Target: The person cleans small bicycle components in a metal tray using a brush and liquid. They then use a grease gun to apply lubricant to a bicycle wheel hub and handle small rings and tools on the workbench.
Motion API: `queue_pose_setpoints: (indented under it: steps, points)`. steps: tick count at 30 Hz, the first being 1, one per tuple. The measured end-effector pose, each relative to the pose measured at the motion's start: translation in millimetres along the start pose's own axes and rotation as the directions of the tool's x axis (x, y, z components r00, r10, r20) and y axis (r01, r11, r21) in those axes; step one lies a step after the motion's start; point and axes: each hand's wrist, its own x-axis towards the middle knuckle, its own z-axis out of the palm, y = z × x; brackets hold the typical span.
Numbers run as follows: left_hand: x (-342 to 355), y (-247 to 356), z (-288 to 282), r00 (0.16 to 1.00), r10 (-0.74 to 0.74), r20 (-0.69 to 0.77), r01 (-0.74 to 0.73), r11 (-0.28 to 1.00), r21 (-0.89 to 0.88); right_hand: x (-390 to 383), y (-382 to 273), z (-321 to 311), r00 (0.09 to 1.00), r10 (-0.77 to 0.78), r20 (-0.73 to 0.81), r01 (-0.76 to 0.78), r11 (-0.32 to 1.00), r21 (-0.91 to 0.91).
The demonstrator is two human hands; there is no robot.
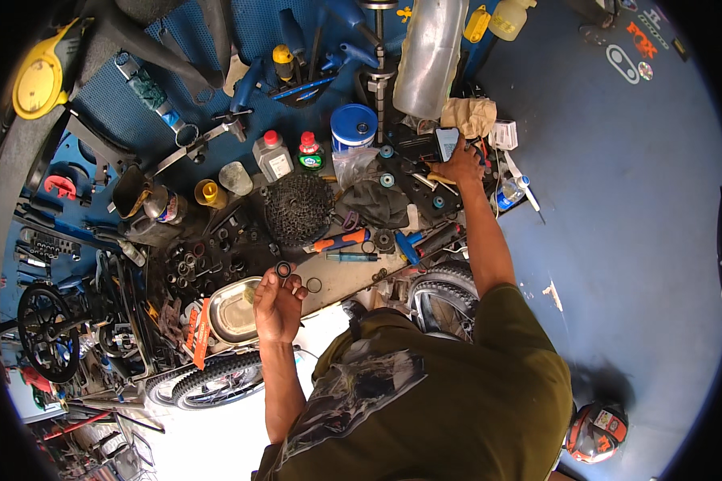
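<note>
A small black ring [283, 269] is pinched in the fingertips of my left hand [277, 303], which is raised by the bench's front edge. Just beside that hand is an oval metal tray [237, 311], and a thin loose ring [314, 285] lies on the bench to its right. My right hand [460, 167] reaches to the back right of the bench, its fingers apart. The index fingertip is at the edge of a phone [447, 144] with a lit screen; whether it presses the screen is too small to tell. Tools lie under and around this hand, partly hidden by it.
Between my hands lie an orange-and-blue utility knife [339, 240], a bicycle cassette [298, 210] and a dark cloth [375, 202]. Behind stand a blue tub [354, 128] and bottles [273, 156]. Bicycle wheels [444, 298] are below the bench edge. A blue wall [610, 200] rises at right.
</note>
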Motion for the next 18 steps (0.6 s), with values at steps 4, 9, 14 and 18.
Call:
queue_pose_setpoints:
  steps: [4,9,14,18]
  points:
    - [10.9,-3.4,2.7,1.000,-0.013,-0.002,0.013,1.000,-0.010,10.6,1.1,-7.4,0.998,0.001,0.056,-0.003,0.999,0.039]
    - [27.8,-12.7,12.2,0.997,-0.058,0.043,0.059,0.998,-0.021,14.4,-8.5,-1.3,1.000,0.000,-0.009,0.000,0.998,-0.069]
    - [41.0,-16.7,19.8,0.996,-0.072,0.060,0.072,0.997,0.007,27.2,-0.9,-2.2,0.999,0.044,-0.008,-0.044,0.999,0.017]
    - [43.0,-14.6,19.8,0.998,-0.065,0.013,0.065,0.998,-0.007,31.4,27.3,-10.4,0.995,0.069,-0.071,-0.053,0.977,0.206]
